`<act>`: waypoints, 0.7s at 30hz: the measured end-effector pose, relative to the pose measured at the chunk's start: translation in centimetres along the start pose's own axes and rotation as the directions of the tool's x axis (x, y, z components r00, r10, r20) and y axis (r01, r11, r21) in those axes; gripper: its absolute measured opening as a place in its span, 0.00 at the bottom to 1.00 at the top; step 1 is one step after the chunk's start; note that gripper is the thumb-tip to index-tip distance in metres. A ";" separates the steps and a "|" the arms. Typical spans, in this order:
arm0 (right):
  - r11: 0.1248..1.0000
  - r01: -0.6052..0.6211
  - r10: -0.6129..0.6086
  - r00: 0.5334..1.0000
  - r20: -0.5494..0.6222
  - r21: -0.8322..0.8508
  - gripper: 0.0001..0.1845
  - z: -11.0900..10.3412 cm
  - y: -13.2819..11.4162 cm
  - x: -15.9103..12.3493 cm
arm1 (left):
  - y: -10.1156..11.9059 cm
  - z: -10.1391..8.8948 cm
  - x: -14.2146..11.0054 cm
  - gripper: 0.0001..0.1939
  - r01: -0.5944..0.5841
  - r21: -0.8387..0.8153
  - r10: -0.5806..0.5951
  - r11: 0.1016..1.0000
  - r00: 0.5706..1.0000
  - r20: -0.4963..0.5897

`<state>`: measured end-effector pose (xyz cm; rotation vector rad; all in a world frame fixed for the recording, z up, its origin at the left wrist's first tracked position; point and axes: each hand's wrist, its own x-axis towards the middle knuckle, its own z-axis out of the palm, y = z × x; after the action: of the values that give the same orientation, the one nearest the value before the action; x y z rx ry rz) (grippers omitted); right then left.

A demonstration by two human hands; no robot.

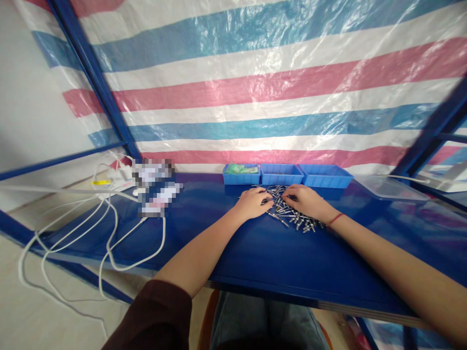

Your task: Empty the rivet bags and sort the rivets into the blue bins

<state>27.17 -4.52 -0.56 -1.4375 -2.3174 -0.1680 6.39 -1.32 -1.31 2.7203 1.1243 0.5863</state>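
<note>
A loose pile of small silvery blind rivets (280, 208), each with a thin shank and a thicker part, is spread over the blue tabletop (251, 253). My left hand (253, 203) rests at the pile's left side, its fingers curled in around rivets there. Across from it, my right hand (304, 200) lies over the pile's right side, thumb and fingers pinched at a rivet. The fingertips partly hide what each hand grips. Both hands are low, close to the table surface, and a short gap separates them.
Behind the pile stand three blue bins: the left bin (241, 178) with green packets, the middle bin (280, 180) with small pieces, and the right bin (324, 182). White cables (116, 265) loop over the left end. A clear plastic lid (390, 188) lies at right.
</note>
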 end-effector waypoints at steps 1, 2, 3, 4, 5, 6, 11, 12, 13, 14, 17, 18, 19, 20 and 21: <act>1.000 -0.008 0.008 1.000 -0.003 0.004 0.13 0.0 -0.1 0.0 | 0.0 0.0 0.0 0.16 -0.005 -0.006 0.005 1.000 1.000 -0.007; 1.000 -0.015 0.015 1.000 -0.006 0.008 0.14 0.0 -0.1 0.0 | -0.1 0.0 0.1 0.15 -0.010 -0.012 0.010 1.000 1.000 -0.017; 1.000 -0.018 0.019 1.000 -0.006 0.013 0.15 0.0 -0.2 -0.1 | -0.1 0.1 0.1 0.14 -0.016 -0.018 0.015 1.000 0.999 -0.028; 1.000 -0.019 0.019 1.000 -0.006 0.017 0.15 0.0 -0.2 -0.1 | -0.1 0.1 0.1 0.13 -0.021 -0.025 0.020 0.999 0.999 -0.040; 1.000 -0.019 0.019 1.000 -0.007 0.022 0.15 0.0 -0.3 -0.1 | -0.1 0.1 0.1 0.12 -0.027 -0.031 0.025 0.999 0.998 -0.051; 0.999 -0.017 0.017 1.000 -0.011 0.027 0.15 0.0 -0.4 -0.1 | -0.1 0.1 0.1 0.11 -0.034 -0.037 0.031 0.999 0.998 -0.061; 0.997 0.001 0.001 1.000 -0.026 0.078 0.12 0.0 -0.5 -0.1 | 0.0 0.1 0.2 0.09 -0.064 -0.052 0.060 0.997 0.994 -0.087; 0.997 -0.001 0.003 1.000 -0.024 0.080 0.11 0.0 -0.5 -0.1 | 0.0 0.1 0.3 0.09 -0.073 -0.046 0.069 0.996 0.993 -0.093; 0.997 -0.007 0.009 1.000 -0.025 0.077 0.11 0.0 -0.5 -0.1 | 0.0 0.1 0.3 0.09 -0.082 -0.036 0.078 0.996 0.992 -0.100; 0.997 -0.017 0.019 0.999 -0.026 0.071 0.11 0.0 -0.5 -0.1 | 0.0 0.2 0.3 0.09 -0.088 -0.022 0.085 0.996 0.991 -0.107; 0.997 -0.043 0.045 0.998 -0.036 0.067 0.10 0.1 -0.5 -0.2 | 0.1 0.1 0.4 0.09 -0.086 0.016 0.087 0.996 0.989 -0.117; 0.996 -0.052 0.056 0.997 -0.044 0.075 0.10 0.1 -0.5 -0.2 | 0.2 0.0 0.4 0.09 -0.081 0.023 0.083 0.996 0.990 -0.114; 0.994 -0.064 0.069 0.996 -0.053 0.086 0.10 0.1 -0.5 -0.2 | 0.3 0.0 0.4 0.10 -0.076 0.027 0.079 0.997 0.991 -0.110; 0.992 -0.077 0.083 0.995 -0.062 0.098 0.10 0.1 -0.5 -0.2 | 0.4 -0.1 0.4 0.10 -0.073 0.027 0.075 0.997 0.992 -0.105; 0.990 -0.090 0.098 0.993 -0.070 0.109 0.10 0.2 -0.5 -0.2 | 0.4 -0.2 0.4 0.10 -0.071 0.025 0.073 0.997 0.992 -0.101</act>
<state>26.80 -4.86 -0.73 -1.4588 -2.1598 -0.0707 6.84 -1.38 -0.93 2.7879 1.0630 0.7348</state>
